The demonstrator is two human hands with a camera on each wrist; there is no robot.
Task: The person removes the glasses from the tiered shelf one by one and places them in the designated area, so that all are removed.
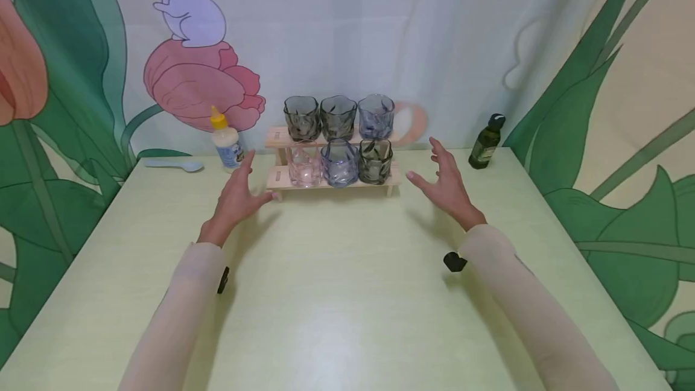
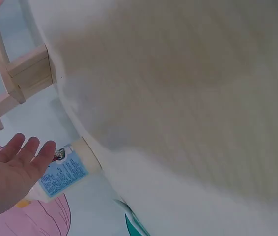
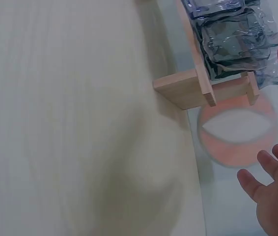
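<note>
A two-tier wooden rack stands near the table's back edge with several wavy glass cups on it. Its lower shelf holds a pink cup, a blue cup and a dark grey cup. Up on the rear shelf are two dark grey cups and a bluish cup. My left hand is held beside the rack's left end, fingers spread and holding nothing. To the right of the rack, my right hand is likewise spread, thumb toward the cups, nothing in it.
Behind my left hand stands a white bottle with a yellow cap. A pale spoon lies at the back left corner. Toward the back right is a dark green bottle. A printed curtain hangs along the table's far edge.
</note>
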